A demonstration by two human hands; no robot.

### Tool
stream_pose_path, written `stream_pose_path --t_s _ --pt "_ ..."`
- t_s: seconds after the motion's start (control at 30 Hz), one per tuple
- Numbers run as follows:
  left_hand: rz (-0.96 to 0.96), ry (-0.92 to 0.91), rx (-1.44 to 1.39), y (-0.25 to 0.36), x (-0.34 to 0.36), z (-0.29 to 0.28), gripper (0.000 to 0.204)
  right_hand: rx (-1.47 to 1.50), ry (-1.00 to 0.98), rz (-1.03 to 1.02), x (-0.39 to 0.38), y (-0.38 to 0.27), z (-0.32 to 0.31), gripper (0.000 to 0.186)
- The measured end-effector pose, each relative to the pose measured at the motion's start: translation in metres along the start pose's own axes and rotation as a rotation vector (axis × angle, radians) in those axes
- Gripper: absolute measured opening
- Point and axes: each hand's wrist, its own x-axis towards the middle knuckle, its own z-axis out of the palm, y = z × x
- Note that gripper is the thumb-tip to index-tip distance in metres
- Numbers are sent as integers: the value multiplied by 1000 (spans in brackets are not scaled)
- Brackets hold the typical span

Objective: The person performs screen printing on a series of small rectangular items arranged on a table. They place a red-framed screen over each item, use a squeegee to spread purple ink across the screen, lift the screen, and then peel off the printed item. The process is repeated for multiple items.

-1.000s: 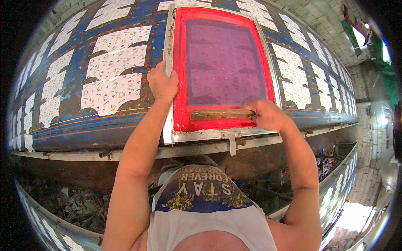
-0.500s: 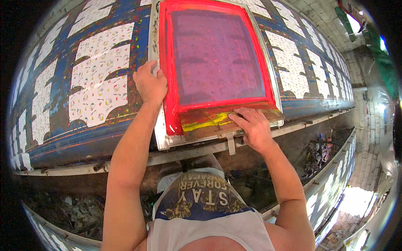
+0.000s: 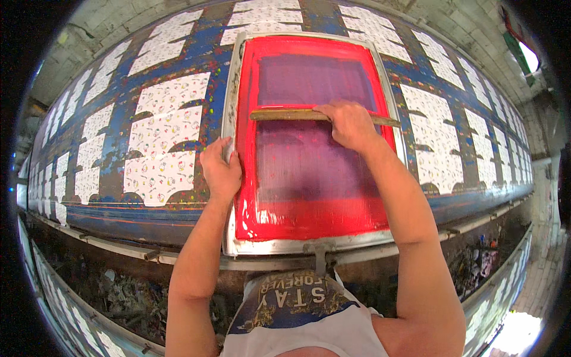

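Note:
A screen-printing frame (image 3: 279, 245) with a pale metal rim lies flat on the long table before me. Its purple mesh (image 3: 315, 80) is bordered by red ink (image 3: 315, 217), which is thick and wet along the near end. My left hand (image 3: 221, 169) is closed on the left rim, thumb and fingers bent around it. Across the middle of the mesh lies a squeegee (image 3: 282, 115) with a wooden edge, and my right hand (image 3: 352, 126) grips it right of centre. Its blade is hidden, with red ink showing along its far side.
White printed fabric pieces (image 3: 163, 140) lie in rows on the dark blue, paint-spotted table (image 3: 107, 220), with more pieces (image 3: 431, 140) right of the frame. A rail (image 3: 178, 260) runs along the near edge. Just beyond the frame's near end, a metal bracket (image 3: 320, 262) sticks out toward me.
My right hand and the squeegee have moved from the frame's near end away to mid-mesh. The squeegee stands more upright. My left hand still holds the rim; the view has shifted.

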Motion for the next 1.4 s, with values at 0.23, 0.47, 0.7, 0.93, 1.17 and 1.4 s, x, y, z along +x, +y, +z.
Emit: stream_pose_path --t_s 0.23,0.47,0.7,0.93,1.17,1.4 --pt "-78 -29 23 11 2 -3 47 2 -28 4 106 80 13 55" --pt "-122 -21 26 13 1 -1 50 -101 99 -53 137 105 41 45" --pt "-151 -23 -11 12 -1 -1 51 -65 141 -85 93 90 44 44" --pt "-117 -31 8 14 3 -3 49 -1 7 38 149 114 12 49" --pt "-49 -49 67 13 5 -3 47 42 -150 18 181 141 12 44" --pt "-4 -16 86 15 8 -1 46 180 -257 17 175 131 -6 43"
